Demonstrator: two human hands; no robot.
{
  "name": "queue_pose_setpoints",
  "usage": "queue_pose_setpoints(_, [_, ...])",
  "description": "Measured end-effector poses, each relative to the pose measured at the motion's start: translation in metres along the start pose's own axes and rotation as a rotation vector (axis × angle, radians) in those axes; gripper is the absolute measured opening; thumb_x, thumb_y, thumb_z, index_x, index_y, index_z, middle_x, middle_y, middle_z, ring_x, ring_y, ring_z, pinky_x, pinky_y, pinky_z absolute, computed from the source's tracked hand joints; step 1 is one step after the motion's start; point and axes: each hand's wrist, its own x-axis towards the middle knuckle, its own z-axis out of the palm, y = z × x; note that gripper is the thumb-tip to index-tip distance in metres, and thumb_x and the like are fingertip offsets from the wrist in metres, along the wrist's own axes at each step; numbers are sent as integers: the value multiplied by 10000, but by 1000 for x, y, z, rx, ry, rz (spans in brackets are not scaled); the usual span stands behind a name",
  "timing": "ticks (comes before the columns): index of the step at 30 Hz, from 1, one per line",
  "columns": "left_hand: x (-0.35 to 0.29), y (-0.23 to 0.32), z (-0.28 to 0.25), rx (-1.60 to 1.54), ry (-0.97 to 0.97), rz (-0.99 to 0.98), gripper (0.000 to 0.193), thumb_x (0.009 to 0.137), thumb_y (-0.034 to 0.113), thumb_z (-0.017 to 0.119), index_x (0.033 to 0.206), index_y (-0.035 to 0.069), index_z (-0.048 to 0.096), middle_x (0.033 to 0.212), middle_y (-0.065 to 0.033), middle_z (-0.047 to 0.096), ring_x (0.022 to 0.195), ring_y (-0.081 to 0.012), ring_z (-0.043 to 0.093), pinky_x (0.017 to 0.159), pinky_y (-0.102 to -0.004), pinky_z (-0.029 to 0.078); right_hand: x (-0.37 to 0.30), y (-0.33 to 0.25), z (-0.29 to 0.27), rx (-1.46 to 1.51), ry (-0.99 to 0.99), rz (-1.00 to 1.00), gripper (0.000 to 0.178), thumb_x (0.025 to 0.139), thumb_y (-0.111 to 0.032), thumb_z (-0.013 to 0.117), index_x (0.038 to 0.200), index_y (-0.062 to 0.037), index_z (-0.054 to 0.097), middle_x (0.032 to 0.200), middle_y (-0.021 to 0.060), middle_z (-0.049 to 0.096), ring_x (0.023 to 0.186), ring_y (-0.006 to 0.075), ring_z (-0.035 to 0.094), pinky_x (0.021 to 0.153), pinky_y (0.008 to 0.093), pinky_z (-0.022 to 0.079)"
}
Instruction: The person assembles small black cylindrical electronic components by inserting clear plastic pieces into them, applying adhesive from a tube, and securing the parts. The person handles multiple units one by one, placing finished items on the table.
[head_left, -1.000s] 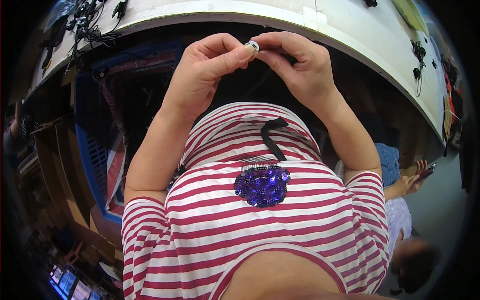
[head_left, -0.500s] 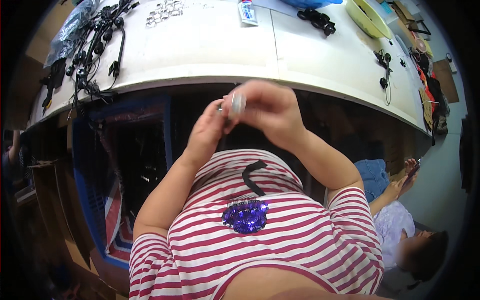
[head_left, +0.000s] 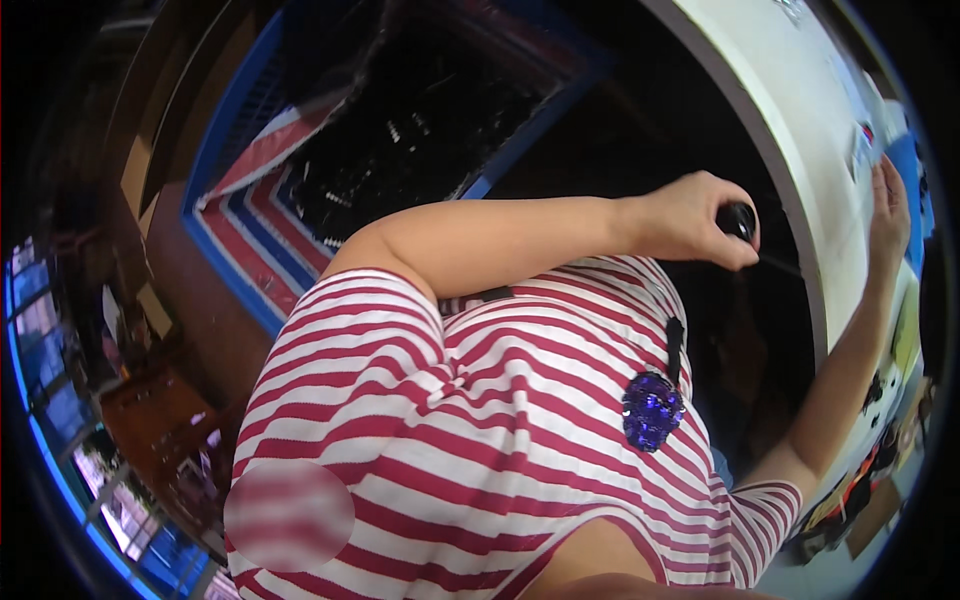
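My left hand (head_left: 690, 222) is closed around a small black, rounded, glossy thing (head_left: 737, 220), held out in front of my striped shirt, short of the white table's (head_left: 745, 75) edge. Its exact kind cannot be made out, as the fingers cover much of it. Over the table top, my right hand (head_left: 889, 210) reaches out with fingers stretched, and nothing shows in it. Close to those fingertips lie a white and blue tube (head_left: 863, 142) and a bright blue thing (head_left: 906, 160).
Left of the table stands a blue-framed bin (head_left: 195, 205) with a striped red, white and blue lining and dark contents. A yellow-green basin (head_left: 907, 325) sits beyond my right forearm. Brown wooden furniture (head_left: 150, 415) and windows are at far left.
My view has swung left, bringing the bin up and pushing the table to the right. My hands, together before at my chest around something small, are now apart, the right over the table.
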Motion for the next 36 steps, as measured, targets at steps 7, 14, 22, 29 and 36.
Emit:
queue_pose_setpoints(7, [-8,-9,0,-42,-25,41,178,690,142,703,772,18,605,691,-36,601,642,-104,558,605,-228,453,93,104,48,-281,-280,406,580,770,-489,612,1077,3,592,993,87,606,909,149,553,810,247,394])
queue_pose_setpoints(14, [2,-11,-12,-2,127,74,326,654,263,783,782,31,594,700,-35,591,656,-121,560,615,-242,452,51,45,26,518,-136,494,350,848,-289,589,1021,14,610,890,-5,579,812,76,512,754,188,372])
queue_pose_setpoints(22, [14,13,-19,84,120,91,254,711,163,735,891,18,631,780,-37,618,722,-79,567,668,-217,463,-130,-153,4,875,-88,404,93,856,-78,547,856,-12,614,710,-40,498,624,49,421,550,186,310])
queue_pose_setpoints(29, [10,26,-1,132,28,-110,198,730,53,693,904,-12,623,800,-41,629,752,-79,578,683,-216,475,-153,-181,7,650,-98,60,89,788,-111,610,758,-28,598,613,84,529,515,197,512,489,285,394])
queue_pose_setpoints(36, [14,26,19,161,10,-236,231,730,43,701,933,-28,615,817,-60,635,762,-102,611,703,-224,520,-169,-169,11,534,42,35,250,789,-265,632,683,-59,539,558,69,514,464,222,511,437,301,401])
